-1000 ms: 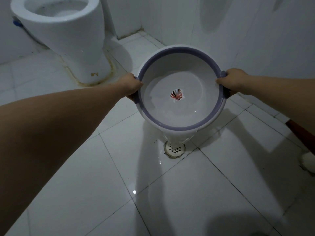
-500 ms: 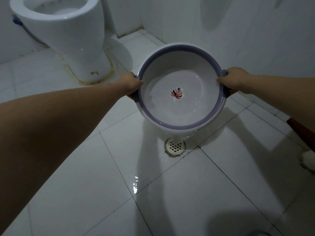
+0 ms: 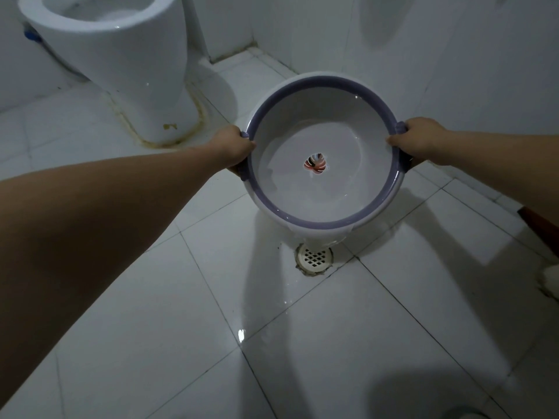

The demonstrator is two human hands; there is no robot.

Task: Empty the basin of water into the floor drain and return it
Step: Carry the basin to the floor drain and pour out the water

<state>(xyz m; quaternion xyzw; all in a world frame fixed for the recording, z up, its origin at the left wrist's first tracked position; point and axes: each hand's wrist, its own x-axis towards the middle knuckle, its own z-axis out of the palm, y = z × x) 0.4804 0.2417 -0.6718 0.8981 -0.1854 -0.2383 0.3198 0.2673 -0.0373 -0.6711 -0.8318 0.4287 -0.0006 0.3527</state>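
Observation:
A round white basin (image 3: 325,95) with a purple rim and a small striped mark on its bottom is held above the tiled floor, tilted toward me. My left hand (image 3: 231,146) grips its left handle and my right hand (image 3: 416,140) grips its right handle. Water lies in the lower part of the basin and spills over the near rim. The stream falls onto the round white floor drain (image 3: 314,257) directly below the rim. The tiles around the drain are wet.
A white toilet (image 3: 121,55) stands at the back left on a stained base. White tiled walls (image 3: 453,71) close the back and right side. A dark red handle (image 3: 541,225) and a white object (image 3: 550,279) lie at the right edge.
The basin has tipped a little further toward me and the water inside has dropped. The wet patch on the tiles has spread toward me.

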